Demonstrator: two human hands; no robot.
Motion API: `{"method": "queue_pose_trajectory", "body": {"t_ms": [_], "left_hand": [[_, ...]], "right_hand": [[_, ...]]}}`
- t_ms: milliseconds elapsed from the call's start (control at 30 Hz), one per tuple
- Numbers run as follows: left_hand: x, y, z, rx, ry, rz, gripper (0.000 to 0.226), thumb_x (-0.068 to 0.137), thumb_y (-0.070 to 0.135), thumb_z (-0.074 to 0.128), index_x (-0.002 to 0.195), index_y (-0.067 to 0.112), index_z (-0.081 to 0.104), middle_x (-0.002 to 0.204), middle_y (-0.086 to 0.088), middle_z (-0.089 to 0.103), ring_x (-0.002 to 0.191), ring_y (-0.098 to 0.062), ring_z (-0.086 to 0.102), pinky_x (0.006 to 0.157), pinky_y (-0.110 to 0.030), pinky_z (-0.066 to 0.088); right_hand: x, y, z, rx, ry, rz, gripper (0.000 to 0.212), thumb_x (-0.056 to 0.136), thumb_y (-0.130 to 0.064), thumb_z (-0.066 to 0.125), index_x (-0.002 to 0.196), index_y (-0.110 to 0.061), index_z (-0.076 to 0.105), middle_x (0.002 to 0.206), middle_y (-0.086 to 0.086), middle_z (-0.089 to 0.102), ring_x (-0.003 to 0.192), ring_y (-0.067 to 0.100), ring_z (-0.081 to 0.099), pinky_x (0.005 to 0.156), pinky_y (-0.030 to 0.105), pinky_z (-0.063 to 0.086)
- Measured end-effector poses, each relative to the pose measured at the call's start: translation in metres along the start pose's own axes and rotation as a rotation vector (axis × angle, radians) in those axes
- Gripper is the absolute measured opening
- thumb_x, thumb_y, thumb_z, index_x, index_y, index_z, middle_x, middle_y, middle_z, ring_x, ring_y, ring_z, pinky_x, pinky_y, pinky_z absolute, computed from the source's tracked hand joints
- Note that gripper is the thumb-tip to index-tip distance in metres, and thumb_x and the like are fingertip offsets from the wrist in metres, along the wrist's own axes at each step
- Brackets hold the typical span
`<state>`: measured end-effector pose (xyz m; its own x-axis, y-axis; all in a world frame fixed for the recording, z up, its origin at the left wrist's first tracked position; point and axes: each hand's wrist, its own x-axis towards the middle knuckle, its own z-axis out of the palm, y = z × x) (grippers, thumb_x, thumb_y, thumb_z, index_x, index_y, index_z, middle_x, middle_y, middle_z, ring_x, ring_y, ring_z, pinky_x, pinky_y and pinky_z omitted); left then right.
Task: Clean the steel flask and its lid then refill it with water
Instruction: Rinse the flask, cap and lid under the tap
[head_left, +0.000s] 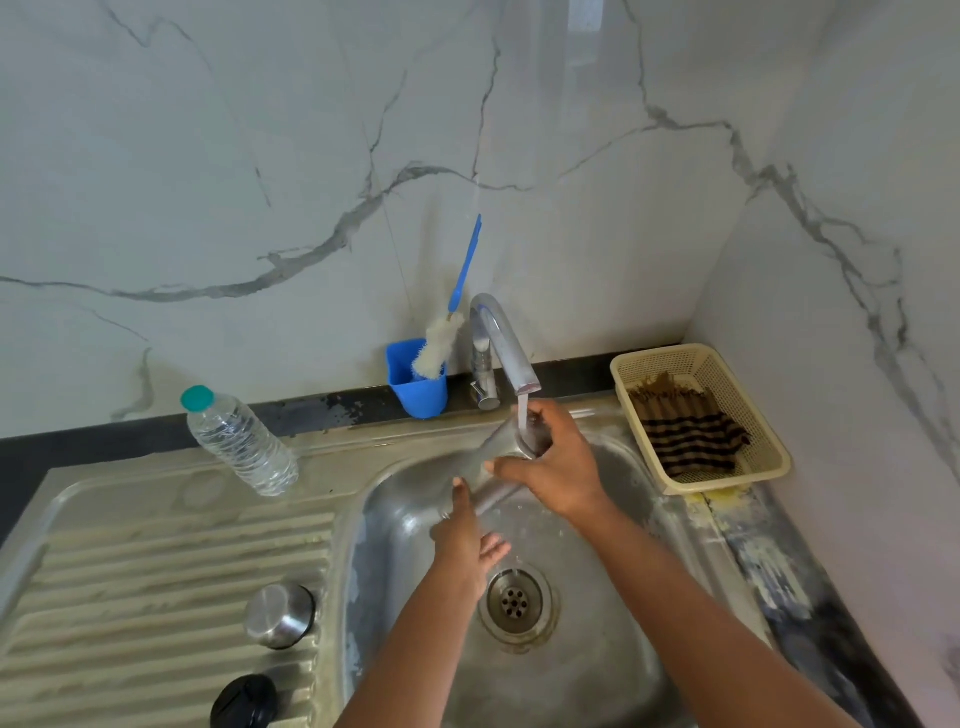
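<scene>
Marble-veined wall behind, steel sink (395, 530) below, and I'm mid-rinse. I have the steel flask (488, 467) tilted over the basin, its mouth up under the tap (506, 345), water running straight in. My right hand (558, 462) curls round the flask's neck just below the spout; my left hand (465, 538) cups the lower end from beneath, fingers wrapped as far as I can tell, though motion blur smears the flask's body. I judge this is the rinsing step, with refilling yet to come. Next I'd want to tip the rinse water out toward the drain (515, 603), keeping both grips firm on wet steel.

Left of the tap, a blue cup (418, 389) holds the bottle brush (452, 322), bristles down. Further left of the tap stands a plastic water bottle (239, 441), capped, seemingly partly full. Right of the tap, a cream basket (769, 447) holds a striped cloth (688, 436). On the drainboard, well left of the tap and nearer me, sit the steel lid (279, 616) and a black cap (245, 701).
</scene>
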<state>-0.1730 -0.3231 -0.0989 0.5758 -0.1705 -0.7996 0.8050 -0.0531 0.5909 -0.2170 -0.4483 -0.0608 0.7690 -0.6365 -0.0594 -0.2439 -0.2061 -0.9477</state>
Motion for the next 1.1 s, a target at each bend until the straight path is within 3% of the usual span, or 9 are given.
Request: {"method": "queue_pose_trajectory", "body": {"t_ms": [67, 133, 267, 400, 567, 733, 833, 1000, 1100], "left_hand": [[-0.001, -0.002, -0.002, 0.177, 0.104, 0.154, 0.052, 0.098, 0.020, 0.056, 0.144, 0.016, 0.034, 0.148, -0.013, 0.040, 0.119, -0.026, 0.050, 0.087, -0.038, 0.046], [-0.005, 0.000, 0.000, 0.258, -0.035, 0.378, 0.064, 0.091, -0.002, 0.057, 0.147, 0.021, 0.035, 0.147, -0.002, 0.041, 0.123, -0.018, 0.046, 0.097, -0.034, 0.043], [-0.011, 0.016, 0.017, 0.362, -0.392, 0.594, 0.086, 0.069, -0.010, 0.078, 0.138, 0.025, 0.039, 0.127, 0.003, 0.060, 0.117, -0.013, 0.060, 0.097, -0.041, 0.053], [-0.009, 0.030, 0.028, 0.483, -0.329, 0.776, 0.071, 0.067, 0.000, 0.083, 0.124, 0.028, 0.051, 0.110, 0.009, 0.070, 0.101, -0.005, 0.068, 0.080, -0.024, 0.057], [-0.009, 0.055, 0.027, 0.434, -0.513, 0.584, 0.062, 0.071, 0.000, 0.081, 0.119, 0.028, 0.056, 0.111, 0.002, 0.071, 0.105, -0.015, 0.067, 0.084, -0.031, 0.056], [0.001, 0.047, 0.025, 0.197, -0.569, 0.409, 0.067, 0.076, 0.008, 0.077, 0.134, 0.025, 0.049, 0.123, -0.008, 0.067, 0.113, -0.028, 0.065, 0.093, -0.050, 0.055], [-0.001, 0.042, 0.028, 0.169, -0.544, 0.401, 0.075, 0.069, 0.014, 0.085, 0.135, 0.019, 0.050, 0.120, -0.009, 0.069, 0.109, -0.026, 0.067, 0.087, -0.041, 0.058], [-0.013, 0.039, 0.061, 0.019, -0.189, 0.549, 0.062, 0.070, 0.012, 0.088, 0.119, 0.022, 0.050, 0.108, -0.003, 0.065, 0.095, -0.020, 0.067, 0.076, -0.031, 0.056], [-0.010, 0.047, 0.061, 0.133, -0.250, 0.663, 0.055, 0.067, 0.008, 0.088, 0.108, 0.026, 0.055, 0.103, -0.005, 0.067, 0.088, -0.021, 0.068, 0.072, -0.031, 0.058]], "right_hand": [[0.006, -0.002, 0.003, -0.146, -0.007, -0.022, 0.072, 0.050, -0.044, 0.089, 0.115, -0.037, 0.056, 0.104, -0.014, 0.059, 0.096, 0.009, 0.058, 0.080, 0.031, 0.052], [0.012, -0.003, 0.004, -0.256, -0.031, -0.058, 0.077, 0.046, -0.054, 0.083, 0.117, -0.039, 0.057, 0.105, -0.013, 0.060, 0.102, 0.015, 0.055, 0.084, 0.036, 0.053], [0.016, -0.012, 0.004, -0.112, -0.051, -0.038, 0.066, 0.052, -0.036, 0.088, 0.113, -0.035, 0.063, 0.106, -0.005, 0.064, 0.099, 0.014, 0.061, 0.087, 0.039, 0.055], [0.007, -0.017, -0.001, 0.373, -0.104, 0.081, 0.055, 0.067, -0.018, 0.088, 0.115, -0.026, 0.063, 0.110, 0.002, 0.068, 0.107, 0.022, 0.065, 0.093, 0.043, 0.056], [-0.003, 0.001, -0.022, 0.742, -0.301, 0.157, 0.055, 0.085, -0.031, 0.067, 0.137, -0.026, 0.050, 0.130, 0.005, 0.064, 0.120, 0.025, 0.061, 0.099, 0.043, 0.051], [-0.014, 0.031, -0.033, 0.325, -0.438, 0.153, 0.088, 0.068, -0.033, 0.085, 0.141, -0.041, 0.039, 0.133, -0.003, 0.058, 0.116, 0.018, 0.062, 0.098, 0.042, 0.052], [-0.022, 0.036, -0.035, 0.112, -0.457, 0.196, 0.100, 0.065, -0.017, 0.088, 0.143, -0.043, 0.031, 0.124, -0.005, 0.059, 0.108, 0.015, 0.063, 0.092, 0.043, 0.056], [-0.046, 0.039, 0.008, -0.594, 0.005, 0.056, 0.100, 0.072, -0.037, 0.075, 0.151, -0.032, 0.013, 0.137, -0.004, 0.049, 0.118, 0.020, 0.055, 0.097, 0.043, 0.047], [-0.045, 0.043, 0.006, -0.182, -0.106, 0.157, 0.091, 0.070, -0.037, 0.080, 0.143, -0.035, 0.026, 0.125, -0.007, 0.059, 0.105, 0.015, 0.063, 0.089, 0.042, 0.055]]}}
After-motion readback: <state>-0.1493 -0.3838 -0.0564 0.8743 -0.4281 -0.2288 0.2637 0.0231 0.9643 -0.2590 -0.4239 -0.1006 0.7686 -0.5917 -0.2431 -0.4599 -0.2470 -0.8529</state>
